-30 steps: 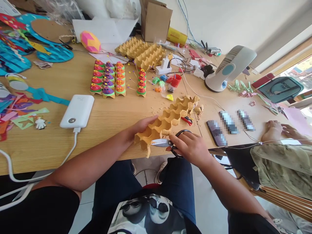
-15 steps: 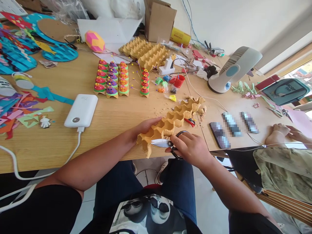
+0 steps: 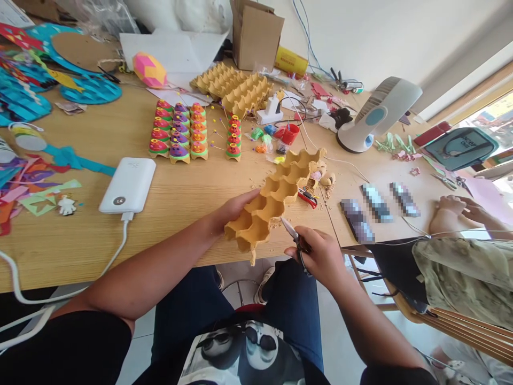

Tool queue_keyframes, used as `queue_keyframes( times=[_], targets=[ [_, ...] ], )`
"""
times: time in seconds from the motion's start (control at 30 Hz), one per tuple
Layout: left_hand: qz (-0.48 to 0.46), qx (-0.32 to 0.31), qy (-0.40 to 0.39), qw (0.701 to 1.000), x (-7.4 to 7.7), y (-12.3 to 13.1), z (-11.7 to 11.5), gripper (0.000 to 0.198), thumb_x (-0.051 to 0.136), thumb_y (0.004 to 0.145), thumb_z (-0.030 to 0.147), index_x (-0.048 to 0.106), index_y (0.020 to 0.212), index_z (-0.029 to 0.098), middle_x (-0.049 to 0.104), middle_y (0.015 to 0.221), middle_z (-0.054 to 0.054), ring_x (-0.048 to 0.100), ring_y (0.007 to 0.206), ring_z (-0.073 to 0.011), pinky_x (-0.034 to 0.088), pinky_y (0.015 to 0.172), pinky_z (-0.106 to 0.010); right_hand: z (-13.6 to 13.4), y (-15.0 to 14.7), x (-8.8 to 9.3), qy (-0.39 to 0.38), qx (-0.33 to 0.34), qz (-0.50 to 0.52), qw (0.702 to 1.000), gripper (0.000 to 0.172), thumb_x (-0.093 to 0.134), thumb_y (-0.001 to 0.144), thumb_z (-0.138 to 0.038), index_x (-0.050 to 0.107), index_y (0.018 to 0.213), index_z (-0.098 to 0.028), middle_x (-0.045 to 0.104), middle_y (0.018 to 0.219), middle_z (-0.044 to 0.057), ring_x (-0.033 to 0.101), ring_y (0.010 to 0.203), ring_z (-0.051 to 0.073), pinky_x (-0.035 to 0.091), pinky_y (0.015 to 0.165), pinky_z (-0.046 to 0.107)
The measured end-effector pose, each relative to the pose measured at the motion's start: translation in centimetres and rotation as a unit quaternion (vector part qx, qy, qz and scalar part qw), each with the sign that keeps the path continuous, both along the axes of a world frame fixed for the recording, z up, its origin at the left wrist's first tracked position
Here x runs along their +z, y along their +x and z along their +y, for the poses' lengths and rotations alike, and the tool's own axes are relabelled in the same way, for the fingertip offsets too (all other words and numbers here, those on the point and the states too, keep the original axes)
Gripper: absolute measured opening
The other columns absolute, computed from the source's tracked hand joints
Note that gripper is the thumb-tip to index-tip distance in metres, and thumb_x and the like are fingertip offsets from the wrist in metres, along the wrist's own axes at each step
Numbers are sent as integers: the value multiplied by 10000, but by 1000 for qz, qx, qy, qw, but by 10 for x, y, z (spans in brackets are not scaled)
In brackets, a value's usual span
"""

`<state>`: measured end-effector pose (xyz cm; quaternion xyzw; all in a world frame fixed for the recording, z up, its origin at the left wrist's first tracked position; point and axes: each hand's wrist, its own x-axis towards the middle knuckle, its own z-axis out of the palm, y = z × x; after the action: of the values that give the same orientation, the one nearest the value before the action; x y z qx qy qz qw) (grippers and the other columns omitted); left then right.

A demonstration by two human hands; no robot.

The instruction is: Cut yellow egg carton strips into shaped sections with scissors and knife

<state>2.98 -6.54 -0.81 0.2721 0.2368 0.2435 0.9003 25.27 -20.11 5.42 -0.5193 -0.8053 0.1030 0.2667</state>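
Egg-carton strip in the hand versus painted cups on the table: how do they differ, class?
The strip is plain tan; the painted cups are brightly coloured. The strip is held in the left hand; the cups stand in rows on the table. Both are egg-carton card.

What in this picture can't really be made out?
Head view:
Three flat items: pixelated, unidentifiable.
Scissors: handles buried in the right hand; only blades show.
Left hand: fingers hidden behind the egg tray strip it grips.
Neighbouring person: cut off by the right edge.
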Motion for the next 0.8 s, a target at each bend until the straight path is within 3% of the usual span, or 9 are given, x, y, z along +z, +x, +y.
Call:
queue_keyframes(
  times=[0.07,0.2,0.27,0.37,0.47,0.6,0.8],
  targets=[
    [-17,41,22,999,2,0,-3,468,561,1035,526,673,1332,182,797,1115,-93,787,957,-250,639,885,-370,-14,0,-11,-63,-48,96,992,306,627,1013,-517,643,1038,-213,597,677,-40,530,565,120,397,549,237],
    [-23,194,116,974,-4,-1,-5,519,621,1010,524,554,1488,334,769,1236,-21,753,1132,-240,614,973,-359,-38,-8,-36,-138,-83,220,962,343,611,979,-551,628,1071,-222,586,713,-38,533,577,129,432,553,242],
    [-38,264,163,950,-9,-1,-4,584,653,997,519,483,1544,406,730,1335,4,707,1247,-237,594,1014,-349,-46,-15,-47,-134,-102,217,961,326,612,974,-537,630,1062,-224,595,707,-36,536,577,134,430,553,243],
    [-37,330,201,921,-14,-2,-1,636,669,982,558,448,1567,444,650,1469,12,608,1393,-243,550,1075,-343,-51,-24,-56,-94,-141,131,977,293,660,957,-499,654,1061,-225,630,719,-17,590,645,163,434,597,259],
    [6,351,225,909,-16,-3,1,657,641,973,624,456,1571,427,594,1529,-7,513,1482,-270,515,1117,-369,-50,-28,-55,-54,-157,61,984,255,664,969,-470,675,1062,-232,680,771,18,634,717,192,444,644,281],
    [35,324,210,922,-15,-2,0,662,590,969,682,453,1568,438,599,1515,-22,494,1493,-300,517,1095,-400,-45,-31,-52,-17,-167,15,986,253,653,986,-469,682,1085,-237,714,813,39,645,753,208,440,653,296],
    [46,385,249,888,-14,-1,-1,576,593,975,656,533,1491,407,616,1496,14,489,1480,-231,474,1115,-352,-36,-41,-56,-4,-192,14,981,272,673,979,-483,684,1076,-229,711,819,29,634,739,197,429,657,296]
  ],
)
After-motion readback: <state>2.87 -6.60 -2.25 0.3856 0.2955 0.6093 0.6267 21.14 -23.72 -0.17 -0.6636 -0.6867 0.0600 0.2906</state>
